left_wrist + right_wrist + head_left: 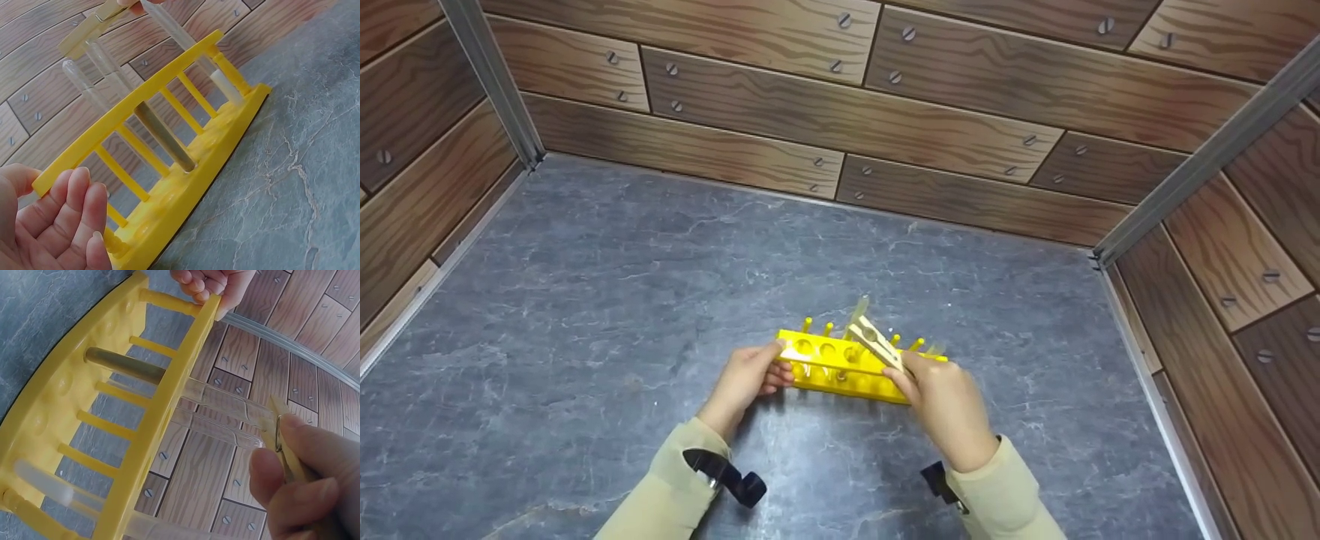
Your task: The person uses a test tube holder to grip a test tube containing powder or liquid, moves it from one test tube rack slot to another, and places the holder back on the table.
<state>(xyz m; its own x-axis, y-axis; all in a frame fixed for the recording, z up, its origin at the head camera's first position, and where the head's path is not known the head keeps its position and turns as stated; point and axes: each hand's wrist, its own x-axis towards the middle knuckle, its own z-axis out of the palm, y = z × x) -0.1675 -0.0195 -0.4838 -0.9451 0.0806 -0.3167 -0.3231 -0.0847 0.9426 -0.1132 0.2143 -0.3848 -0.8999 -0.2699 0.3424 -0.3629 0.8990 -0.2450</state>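
A yellow test tube rack (pixel 829 381) stands on the dark marbled surface. My left hand (pixel 748 372) grips its left end, thumb on the top bar and fingers curled below. In my right hand (pixel 952 405) I hold a wooden test tube clamp (pixel 876 342). Its tip is at the mouth of a glass tube with brown liquid (pixel 164 136), which stands in a middle hole; whether it bites the glass I cannot tell. Behind stands a tube with its round end up (pixel 219 427). A tube with white contents (pixel 226 87) stands towards the rack's right end.
Wood-patterned panels (pixel 780 97) wall in the surface at the back and both sides, with metal strips (pixel 1185 127) at the corners. Short yellow pegs (pixel 808 325) rise along the rack's rear edge.
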